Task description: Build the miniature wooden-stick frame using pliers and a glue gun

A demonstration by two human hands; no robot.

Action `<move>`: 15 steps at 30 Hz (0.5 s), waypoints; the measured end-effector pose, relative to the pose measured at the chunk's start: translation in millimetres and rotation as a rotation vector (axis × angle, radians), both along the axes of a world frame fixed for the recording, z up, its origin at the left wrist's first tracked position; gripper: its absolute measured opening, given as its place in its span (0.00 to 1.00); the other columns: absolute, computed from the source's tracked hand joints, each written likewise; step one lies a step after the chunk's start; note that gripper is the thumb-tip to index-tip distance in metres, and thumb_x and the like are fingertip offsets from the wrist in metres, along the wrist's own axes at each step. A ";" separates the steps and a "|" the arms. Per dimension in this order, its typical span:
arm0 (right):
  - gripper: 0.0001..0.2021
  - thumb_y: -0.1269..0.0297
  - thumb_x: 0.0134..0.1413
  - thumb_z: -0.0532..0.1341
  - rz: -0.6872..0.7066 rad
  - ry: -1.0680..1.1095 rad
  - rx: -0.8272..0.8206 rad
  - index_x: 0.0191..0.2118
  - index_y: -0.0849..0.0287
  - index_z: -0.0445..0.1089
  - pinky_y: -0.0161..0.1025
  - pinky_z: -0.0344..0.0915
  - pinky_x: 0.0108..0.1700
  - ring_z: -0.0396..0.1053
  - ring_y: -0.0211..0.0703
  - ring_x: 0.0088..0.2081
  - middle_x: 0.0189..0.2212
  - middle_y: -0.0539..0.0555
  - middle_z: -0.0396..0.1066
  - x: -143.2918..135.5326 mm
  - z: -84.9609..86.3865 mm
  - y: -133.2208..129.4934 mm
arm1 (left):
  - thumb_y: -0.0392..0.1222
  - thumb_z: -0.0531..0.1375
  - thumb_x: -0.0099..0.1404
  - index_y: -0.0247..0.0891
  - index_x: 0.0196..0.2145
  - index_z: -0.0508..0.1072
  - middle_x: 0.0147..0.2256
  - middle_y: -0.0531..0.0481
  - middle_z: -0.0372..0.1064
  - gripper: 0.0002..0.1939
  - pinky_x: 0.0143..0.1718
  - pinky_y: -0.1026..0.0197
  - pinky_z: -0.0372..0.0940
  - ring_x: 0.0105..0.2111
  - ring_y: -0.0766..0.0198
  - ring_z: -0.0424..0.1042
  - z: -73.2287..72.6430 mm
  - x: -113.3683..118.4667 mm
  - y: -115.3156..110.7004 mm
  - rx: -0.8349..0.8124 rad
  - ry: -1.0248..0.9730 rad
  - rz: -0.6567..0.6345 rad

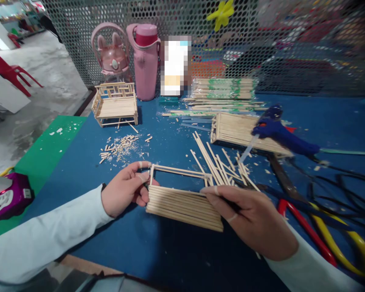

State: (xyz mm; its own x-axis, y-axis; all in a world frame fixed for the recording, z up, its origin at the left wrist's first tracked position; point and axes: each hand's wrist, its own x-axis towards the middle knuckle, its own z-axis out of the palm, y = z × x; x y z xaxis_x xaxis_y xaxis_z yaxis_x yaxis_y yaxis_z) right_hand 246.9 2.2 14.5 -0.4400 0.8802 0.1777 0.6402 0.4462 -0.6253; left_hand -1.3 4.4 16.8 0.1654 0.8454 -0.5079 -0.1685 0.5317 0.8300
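Between my hands is a small wooden stick frame (182, 207), with a slatted panel at the front and an open rectangle of thin sticks behind. My left hand (124, 188) pinches its left corner with thumb and fingers. My right hand (252, 215) grips the right side, fingertips at the upper edge of the slats. White tape wraps some fingers on both hands. Loose wooden sticks (211, 160) lie just behind the frame. A blue glue gun (287, 134) with a clear glue stick rests on another slatted stick piece (234, 127).
Behind stand a finished-looking miniature stick bench (117, 106), a pink bottle (146, 63) and packs of sticks (225, 89). Stick offcuts (123, 144) litter the blue table at left. Pliers with red and yellow handles (310, 233) and black cables (346, 182) lie at right.
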 end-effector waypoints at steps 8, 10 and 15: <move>0.11 0.63 0.57 0.54 -0.012 -0.013 -0.061 0.32 0.52 0.74 0.33 0.68 0.27 0.74 0.39 0.26 0.25 0.47 0.76 -2.7 7.0 0.4 | 0.48 0.65 0.54 0.35 0.48 0.60 0.18 0.59 0.67 0.28 0.15 0.73 0.56 0.12 0.76 0.60 -3.5 0.0 -6.0 0.071 0.014 -0.031; 0.11 0.65 0.56 0.54 0.000 -0.032 -0.049 0.33 0.53 0.74 0.32 0.68 0.30 0.74 0.38 0.28 0.27 0.47 0.77 -2.0 6.1 0.8 | 0.48 0.65 0.54 0.35 0.48 0.58 0.17 0.61 0.65 0.29 0.15 0.73 0.55 0.12 0.75 0.59 -3.9 0.0 -6.6 0.084 0.030 -0.043; 0.13 0.66 0.58 0.51 0.060 -0.094 -0.005 0.39 0.55 0.73 0.34 0.68 0.36 0.74 0.39 0.35 0.33 0.51 0.77 2.9 3.2 -1.5 | 0.48 0.64 0.56 0.35 0.49 0.57 0.17 0.62 0.64 0.29 0.15 0.72 0.55 0.12 0.75 0.58 -1.8 0.6 -8.3 0.106 0.074 -0.063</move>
State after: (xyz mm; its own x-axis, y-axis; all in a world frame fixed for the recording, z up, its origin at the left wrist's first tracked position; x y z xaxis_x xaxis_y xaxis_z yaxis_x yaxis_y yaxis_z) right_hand 249.7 0.7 17.7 -0.5066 0.8524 0.1290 0.6682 0.4828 -0.5660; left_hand -0.7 -4.0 15.0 0.1856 0.8840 -0.4290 -0.0740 0.4479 0.8910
